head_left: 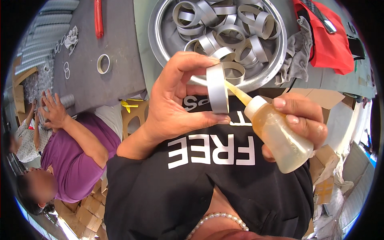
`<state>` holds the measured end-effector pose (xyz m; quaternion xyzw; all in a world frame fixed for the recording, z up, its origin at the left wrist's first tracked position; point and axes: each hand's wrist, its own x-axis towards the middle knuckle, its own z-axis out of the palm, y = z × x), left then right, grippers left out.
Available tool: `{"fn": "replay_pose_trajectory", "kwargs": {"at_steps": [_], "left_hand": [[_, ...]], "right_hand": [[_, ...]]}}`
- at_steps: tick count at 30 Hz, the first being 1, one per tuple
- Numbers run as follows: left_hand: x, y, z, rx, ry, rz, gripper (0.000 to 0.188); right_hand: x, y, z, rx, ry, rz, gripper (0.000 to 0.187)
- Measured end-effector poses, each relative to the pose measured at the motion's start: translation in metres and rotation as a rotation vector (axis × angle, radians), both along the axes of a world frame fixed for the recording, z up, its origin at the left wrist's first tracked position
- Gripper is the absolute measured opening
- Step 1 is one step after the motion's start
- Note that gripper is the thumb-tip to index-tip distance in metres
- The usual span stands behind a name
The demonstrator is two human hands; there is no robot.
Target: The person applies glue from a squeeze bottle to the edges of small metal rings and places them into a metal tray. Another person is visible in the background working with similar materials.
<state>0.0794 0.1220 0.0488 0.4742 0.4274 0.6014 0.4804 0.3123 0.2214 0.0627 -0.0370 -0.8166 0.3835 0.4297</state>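
My left hand (170,94) pinches a silver-grey ring (217,89) by its upper and lower rim, thumb below and fingers above. In my right hand (302,120) is a translucent squeeze bottle (282,138), tilted so its narrow yellowish nozzle points up and left. The nozzle tip is at the ring's right-hand edge; whether it touches, I cannot tell. Some clear yellowish liquid shows inside the bottle. Just beyond my hands, a round metal tray (161,52) holds many loose rings (231,35) of the same silver-grey kind, piled at all angles.
A red cloth bag (326,44) with a phone (320,16) on it lies right of the tray, beside a grey rag (298,60). On the left table are a ring (103,64) and a red tube-like packet (99,20). A co-worker in purple (80,148) sits left; cardboard boxes (90,214) stand below.
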Motion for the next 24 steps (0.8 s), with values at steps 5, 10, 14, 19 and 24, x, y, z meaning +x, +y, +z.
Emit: {"fn": "replay_pose_trajectory", "kwargs": {"at_steps": [5,10,14,19,24], "left_hand": [[-0.002,0.003,-0.004,0.223,0.304,0.099,0.064],[-0.001,0.009,-0.001,0.419,0.578,0.193,0.050],[-0.002,0.014,-0.007,0.528,0.585,0.175,0.046],[-0.003,0.015,-0.014,0.565,0.598,0.173,0.048],[-0.006,0.008,-0.012,0.461,0.610,0.176,0.056]], "right_hand": [[0.001,0.002,0.013,-0.227,-0.018,-0.024,0.070],[0.000,0.021,0.000,-0.315,0.048,-0.020,0.062],[-0.008,0.022,-0.004,-0.596,0.074,-0.095,0.059],[-0.018,0.024,-0.009,-1.101,0.151,-0.030,0.051],[-0.028,0.027,-0.025,-1.602,0.295,0.133,0.056]]}}
